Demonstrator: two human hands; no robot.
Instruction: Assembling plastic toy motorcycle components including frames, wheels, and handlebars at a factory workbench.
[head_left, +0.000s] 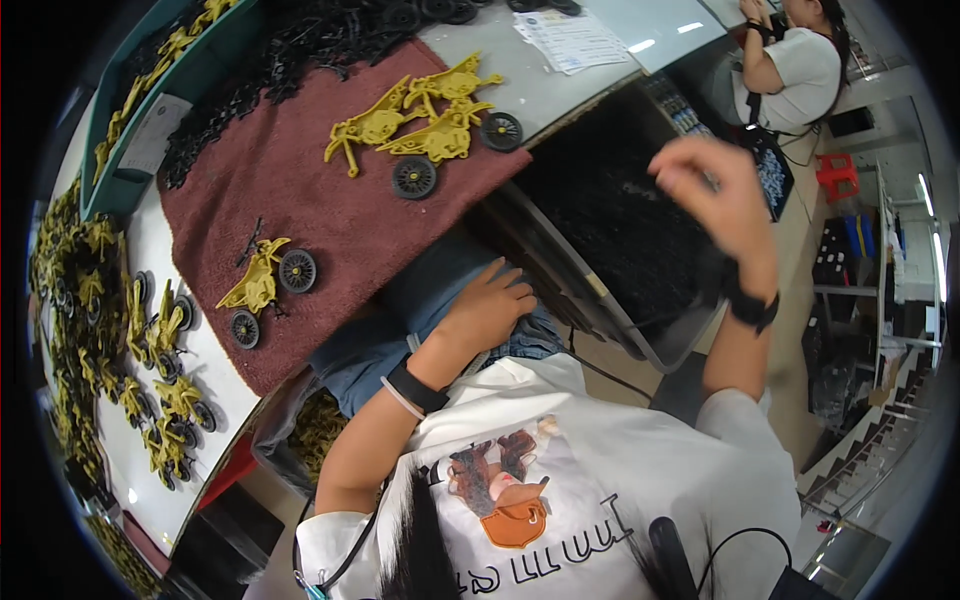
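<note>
My left hand (487,307) rests on my lap, on blue jeans, fingers loosely spread and holding nothing. My right hand (718,195) is raised in the air above a large black bin of small dark parts (610,215); its fingers are pinched together, and whether they hold a small part is too blurred to tell. On the dark red cloth (300,180) lies a finished yellow toy motorbike (262,285) with black wheels. Farther back lie yellow bike frames (420,115) with two loose black wheels (414,177).
Several finished yellow bikes (150,370) line the white table at the left. A green tray (130,150) and a heap of black parts (300,45) sit at the back. Papers (572,38) lie on the grey top. Another person (795,60) sits at the far right.
</note>
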